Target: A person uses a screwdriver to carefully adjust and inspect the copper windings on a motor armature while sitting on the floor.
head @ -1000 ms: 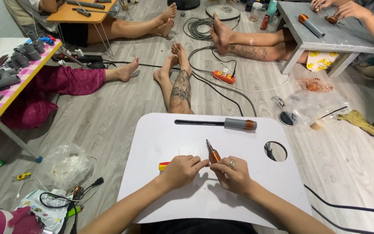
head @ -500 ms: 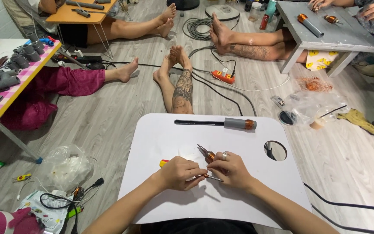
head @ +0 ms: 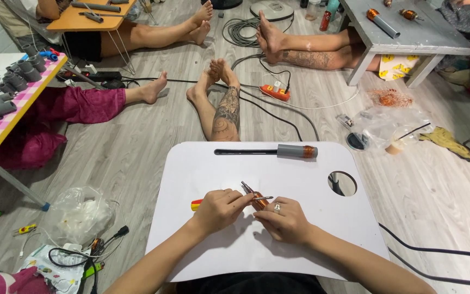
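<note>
Left hand: the left hand (head: 221, 208) is curled, fingertips pinching the small copper-wound part (head: 259, 199) over the white surface (head: 202, 163).
Right hand: the right hand (head: 285, 219), a ring on one finger, closes on the same part from the other side.
Beside them: a red-and-yellow tool (head: 196, 204) lies just left of the left hand.
Farther back: a grey-handled tool (head: 278, 151) lies across the surface's far edge; beyond, bare legs rest on the wooden floor (head: 137, 147).

Single head view — looks steeply down, close over white lap table (head: 202, 163).
</note>
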